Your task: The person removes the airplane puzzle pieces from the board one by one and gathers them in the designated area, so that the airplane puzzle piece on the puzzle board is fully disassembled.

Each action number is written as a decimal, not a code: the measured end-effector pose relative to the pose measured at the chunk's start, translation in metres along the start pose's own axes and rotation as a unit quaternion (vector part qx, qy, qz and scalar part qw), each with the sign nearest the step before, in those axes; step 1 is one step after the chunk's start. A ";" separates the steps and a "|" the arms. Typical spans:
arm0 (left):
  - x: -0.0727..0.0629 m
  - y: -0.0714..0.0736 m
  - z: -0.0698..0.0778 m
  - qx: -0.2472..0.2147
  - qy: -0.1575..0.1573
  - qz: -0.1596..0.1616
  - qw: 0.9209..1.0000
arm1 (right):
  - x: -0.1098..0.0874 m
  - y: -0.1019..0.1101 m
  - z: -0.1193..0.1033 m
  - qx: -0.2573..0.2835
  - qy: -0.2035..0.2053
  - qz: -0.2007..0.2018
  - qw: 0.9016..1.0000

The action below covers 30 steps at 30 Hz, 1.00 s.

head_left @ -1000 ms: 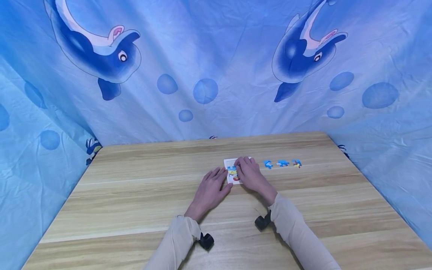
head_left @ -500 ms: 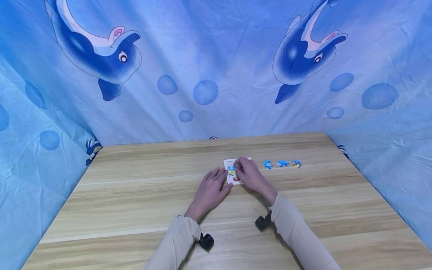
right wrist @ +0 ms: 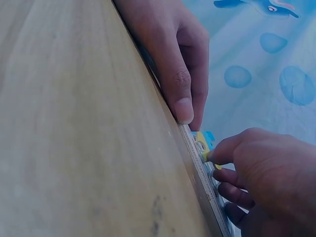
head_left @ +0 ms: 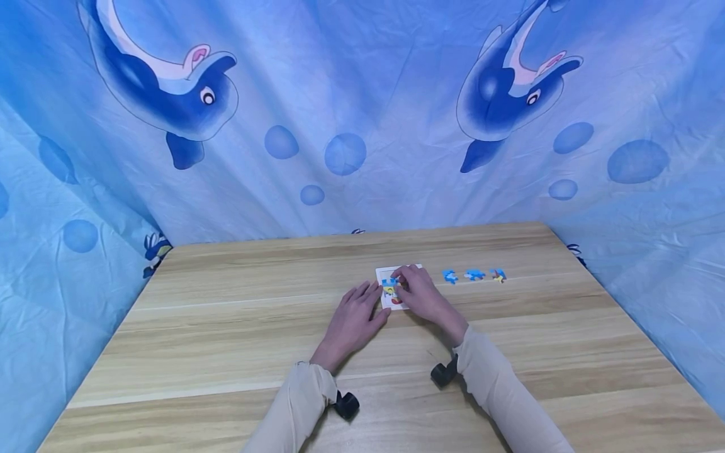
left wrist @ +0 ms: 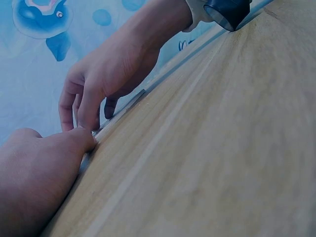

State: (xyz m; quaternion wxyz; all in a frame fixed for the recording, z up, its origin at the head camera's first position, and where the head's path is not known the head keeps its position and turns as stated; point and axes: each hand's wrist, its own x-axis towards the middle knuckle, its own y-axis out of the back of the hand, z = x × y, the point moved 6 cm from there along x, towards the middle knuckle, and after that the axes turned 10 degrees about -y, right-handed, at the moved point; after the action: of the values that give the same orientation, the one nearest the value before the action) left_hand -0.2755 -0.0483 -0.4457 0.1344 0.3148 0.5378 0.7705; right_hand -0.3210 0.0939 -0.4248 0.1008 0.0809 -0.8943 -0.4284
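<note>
A small white-framed jigsaw board (head_left: 386, 272) lies flat near the middle of the table, with blue, yellow and red pieces in its lower left part. My left hand (head_left: 354, 316) rests flat beside it, fingers along the left edge and thumb at the near corner. The right wrist view shows that left thumb (right wrist: 184, 109) against the board's side. Over the right half of the board, my right hand (head_left: 421, 292) bends its fingers and pinches a puzzle piece (right wrist: 206, 156) with some yellow on it. Most of this piece is hidden by the fingers.
To the right of the board lie three loose puzzle pieces in a row: a blue one (head_left: 450, 276), another blue one (head_left: 474, 274) and a blue, red and yellow one (head_left: 498, 275). Behind the wooden table (head_left: 226, 352) hangs a blue dolphin curtain (head_left: 391, 189).
My right hand shifts only slightly over the board, its fingers moving a little. The left hand, the board and the three loose pieces stay in place.
</note>
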 end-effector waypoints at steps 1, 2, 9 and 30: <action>0.000 0.000 0.000 -0.001 0.000 -0.001 1.000 | 0.000 0.000 0.000 -0.002 0.001 -0.001 1.000; 0.000 0.000 0.000 -0.001 0.000 0.000 1.000 | 0.000 0.000 0.000 -0.003 0.002 -0.001 1.000; -0.001 0.002 0.001 0.001 -0.001 0.004 1.000 | 0.000 0.001 0.003 0.014 0.005 0.007 1.000; 0.000 0.001 0.002 0.002 0.009 -0.007 1.000 | -0.002 0.003 0.008 0.121 -0.006 -0.006 0.993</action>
State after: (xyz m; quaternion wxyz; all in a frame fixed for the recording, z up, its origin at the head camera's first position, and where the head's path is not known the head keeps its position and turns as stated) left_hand -0.2736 -0.0475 -0.4440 0.1343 0.3039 0.5429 0.7713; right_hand -0.3217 0.1021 -0.4275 0.0819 0.0953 -0.9396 -0.3185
